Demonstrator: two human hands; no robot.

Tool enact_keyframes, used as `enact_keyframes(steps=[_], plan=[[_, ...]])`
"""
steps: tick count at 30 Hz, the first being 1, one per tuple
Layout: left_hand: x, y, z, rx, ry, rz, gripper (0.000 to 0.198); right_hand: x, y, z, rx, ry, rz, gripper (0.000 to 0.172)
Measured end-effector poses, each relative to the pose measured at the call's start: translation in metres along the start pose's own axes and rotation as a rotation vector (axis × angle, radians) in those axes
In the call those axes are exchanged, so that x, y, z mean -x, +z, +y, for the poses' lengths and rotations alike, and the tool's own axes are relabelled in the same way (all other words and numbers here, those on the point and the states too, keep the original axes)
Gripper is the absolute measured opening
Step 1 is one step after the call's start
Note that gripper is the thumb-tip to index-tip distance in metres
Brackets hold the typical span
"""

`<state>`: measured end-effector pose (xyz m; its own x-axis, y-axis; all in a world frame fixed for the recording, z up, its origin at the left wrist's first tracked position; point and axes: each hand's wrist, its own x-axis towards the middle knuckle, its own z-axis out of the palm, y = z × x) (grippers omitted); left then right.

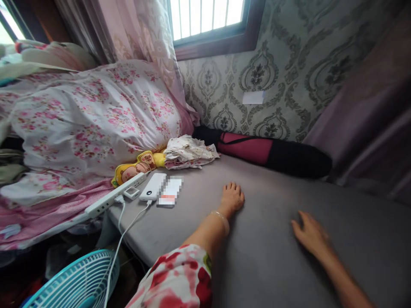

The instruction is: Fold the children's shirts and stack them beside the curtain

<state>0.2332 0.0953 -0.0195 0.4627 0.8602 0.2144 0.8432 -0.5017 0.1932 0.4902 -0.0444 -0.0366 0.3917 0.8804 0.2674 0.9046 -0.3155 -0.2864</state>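
Fingers (234,186) of the left hand (233,200) rest loose on the sheet (263,265); the right hand (311,235), nearer and to the right, is parted and empty. Spread beneath both, the sheet should be light, soft, best pinched at its left edge.

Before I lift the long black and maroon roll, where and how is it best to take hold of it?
Probably around the maroon section of the long roll, coming from the near side, across the grey sheet. The roll lies lengthwise before the wall, so its far side looks harder to reach; its rounded near side faces you.
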Motion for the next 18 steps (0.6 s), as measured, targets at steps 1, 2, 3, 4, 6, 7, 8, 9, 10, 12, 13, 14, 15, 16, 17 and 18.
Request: enact_keyframes(steps=[1, 2, 3, 4, 6, 7, 8, 9, 10, 12, 13, 14, 15, 16, 17, 18], plan=[[0.0, 0.0, 0.0, -0.003, 0.003, -0.004, 0.048, -0.001, 0.011, -0.025, 0.002, -0.036, -0.04, 0.062], [-0.001, 0.0, -0.001, -0.006, 0.007, -0.004, 0.048, -0.001, 0.02, -0.05, 0.006, -0.065, -0.079, 0.06], [-0.001, 0.0, -0.001, -0.008, 0.009, -0.003, 0.048, 0.0, 0.027, -0.072, 0.012, -0.085, -0.111, 0.058], [-0.001, -0.001, -0.001, -0.011, 0.009, 0.0, 0.048, 0.003, 0.031, -0.091, 0.024, -0.104, -0.137, 0.056], [0.0, -0.001, 0.0, -0.021, 0.011, 0.005, 0.047, 0.011, 0.036, -0.121, 0.054, -0.131, -0.171, 0.054], [0.001, -0.001, 0.0, -0.027, 0.015, 0.007, 0.047, 0.016, 0.036, -0.131, 0.068, -0.148, -0.185, 0.053], [0.002, -0.001, 0.001, -0.032, 0.023, 0.012, 0.046, 0.02, 0.035, -0.139, 0.086, -0.153, -0.193, 0.053], [0.003, -0.001, 0.0, -0.031, 0.035, 0.02, 0.046, 0.024, 0.034, -0.144, 0.105, -0.16, -0.194, 0.053], [0.003, -0.001, -0.001, -0.02, 0.05, 0.029, 0.045, 0.028, 0.033, -0.148, 0.125, -0.164, -0.189, 0.053], [0.001, -0.004, -0.006, 0.08, 0.071, 0.026, 0.04, 0.034, 0.031, -0.151, 0.166, -0.179, -0.164, 0.054], [-0.002, -0.007, -0.011, 0.188, 0.062, 0.01, 0.035, 0.036, 0.031, -0.152, 0.183, -0.187, -0.149, 0.055], [-0.008, -0.011, -0.017, 0.312, 0.041, -0.008, 0.029, 0.038, 0.031, -0.152, 0.196, -0.195, -0.134, 0.055], [-0.015, -0.016, -0.025, 0.462, -0.001, -0.023, 0.023, 0.039, 0.031, -0.152, 0.205, -0.201, -0.121, 0.055], [-0.023, -0.023, -0.035, 0.567, -0.048, -0.02, 0.018, 0.04, 0.031, -0.152, 0.21, -0.203, -0.111, 0.055], [-0.033, -0.031, -0.047, 0.623, -0.1, 0.009, 0.016, 0.04, 0.031, -0.152, 0.213, -0.202, -0.104, 0.055], [-0.042, -0.041, -0.06, 0.673, -0.162, 0.065, 0.019, 0.04, 0.031, -0.152, 0.215, -0.2, -0.098, 0.055]])
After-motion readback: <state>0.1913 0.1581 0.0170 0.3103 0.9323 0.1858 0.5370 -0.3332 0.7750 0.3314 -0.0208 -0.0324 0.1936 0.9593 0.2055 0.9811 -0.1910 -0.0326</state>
